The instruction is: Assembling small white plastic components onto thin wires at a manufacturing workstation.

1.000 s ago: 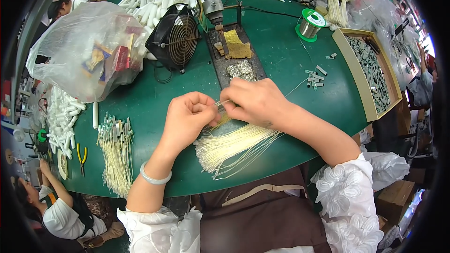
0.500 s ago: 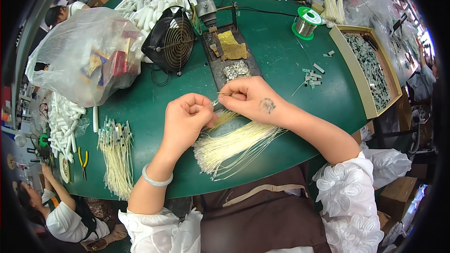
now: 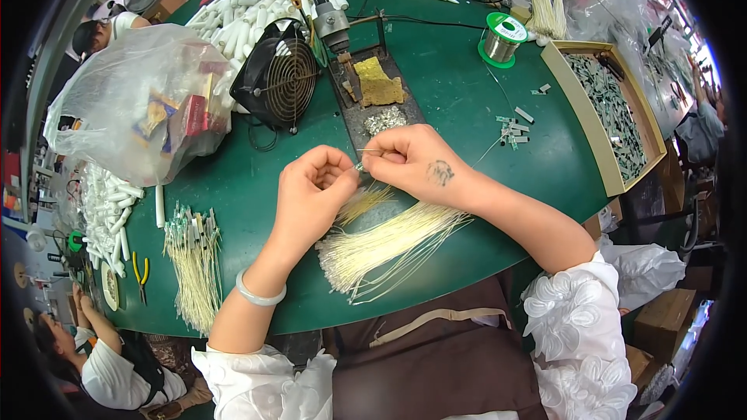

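Piece in hand: a small silvery-green piece [image 3: 359, 167] sits between the fingertips of both hands, above the near end of the dark work stand; its exact shape is too small to tell.
Left hand: the left hand [image 3: 315, 188] pinches that piece between thumb and forefinger, the other fingers curled in.
Right hand: the right hand [image 3: 412, 159] has thumb and forefinger pressed together on a thin pale-yellow wire [image 3: 373, 151], right beside the left fingertips.
Wires below: a small bundle of golden-yellow wires [image 3: 362, 203] lies beneath the hands; nearer the person, a thick fan of cream-yellow wires [image 3: 389, 243] spreads out.
Work stand: the long dark stand [image 3: 342, 101] bears a crumpled silvery metal heap [image 3: 385, 119] and a worn yellow sponge [image 3: 377, 82].
Left side: a bundle of cream wires tipped with small strips [image 3: 194, 264] lies near yellow-handled pliers [image 3: 141, 272]; farther off stand a square black fan [image 3: 288, 82] and a bulging translucent plastic bag [image 3: 132, 101].
Right side: loose grey-green strips [image 3: 513, 134] lie on the green tabletop [image 3: 459, 54], between a green-and-white wire spool [image 3: 502, 40] and a tan cardboard tray [image 3: 585, 127] full of similar strips.
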`<control>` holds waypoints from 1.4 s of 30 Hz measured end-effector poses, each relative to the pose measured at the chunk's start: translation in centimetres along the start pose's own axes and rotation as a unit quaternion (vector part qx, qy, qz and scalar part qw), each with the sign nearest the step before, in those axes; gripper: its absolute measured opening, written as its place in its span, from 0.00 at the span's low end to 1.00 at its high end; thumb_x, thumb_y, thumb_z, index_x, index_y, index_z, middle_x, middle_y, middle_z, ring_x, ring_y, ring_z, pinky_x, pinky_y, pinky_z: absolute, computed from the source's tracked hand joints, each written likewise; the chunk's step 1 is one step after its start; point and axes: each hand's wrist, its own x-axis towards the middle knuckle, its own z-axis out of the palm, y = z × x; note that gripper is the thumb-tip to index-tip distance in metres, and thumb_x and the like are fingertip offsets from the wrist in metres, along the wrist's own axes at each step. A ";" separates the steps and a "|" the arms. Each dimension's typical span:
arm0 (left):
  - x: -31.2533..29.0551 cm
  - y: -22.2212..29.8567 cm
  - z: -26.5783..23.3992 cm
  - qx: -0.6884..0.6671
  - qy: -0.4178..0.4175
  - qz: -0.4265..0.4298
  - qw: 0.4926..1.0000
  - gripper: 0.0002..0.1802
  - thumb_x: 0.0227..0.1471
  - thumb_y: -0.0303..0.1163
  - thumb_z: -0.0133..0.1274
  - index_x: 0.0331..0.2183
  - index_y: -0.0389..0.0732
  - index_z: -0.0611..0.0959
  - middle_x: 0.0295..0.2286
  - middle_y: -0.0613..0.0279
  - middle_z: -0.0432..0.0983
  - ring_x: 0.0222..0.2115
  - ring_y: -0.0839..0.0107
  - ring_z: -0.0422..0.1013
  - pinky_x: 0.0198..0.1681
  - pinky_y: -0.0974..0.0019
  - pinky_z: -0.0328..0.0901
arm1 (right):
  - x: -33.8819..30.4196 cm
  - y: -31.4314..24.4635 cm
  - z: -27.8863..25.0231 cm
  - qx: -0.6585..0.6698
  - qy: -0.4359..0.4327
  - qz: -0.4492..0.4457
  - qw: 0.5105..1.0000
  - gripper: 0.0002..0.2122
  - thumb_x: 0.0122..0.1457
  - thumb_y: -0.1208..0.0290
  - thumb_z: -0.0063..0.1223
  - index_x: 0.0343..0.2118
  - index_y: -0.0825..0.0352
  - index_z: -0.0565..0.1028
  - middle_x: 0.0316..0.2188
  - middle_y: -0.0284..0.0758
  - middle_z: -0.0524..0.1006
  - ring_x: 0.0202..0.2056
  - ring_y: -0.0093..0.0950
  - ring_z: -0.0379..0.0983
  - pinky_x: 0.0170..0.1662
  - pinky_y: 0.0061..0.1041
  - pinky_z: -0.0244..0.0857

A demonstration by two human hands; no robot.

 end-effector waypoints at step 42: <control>5.2 0.9 1.6 -0.083 0.096 0.056 0.990 0.03 0.44 0.22 0.51 0.26 0.32 0.77 0.20 0.67 0.73 0.19 0.84 0.67 0.21 0.80 0.61 | 1.6 1.3 -1.2 -0.022 0.158 -0.113 0.981 0.05 0.57 0.75 0.52 0.29 0.71 0.72 0.18 0.26 0.69 0.19 0.11 0.58 0.21 0.15 0.54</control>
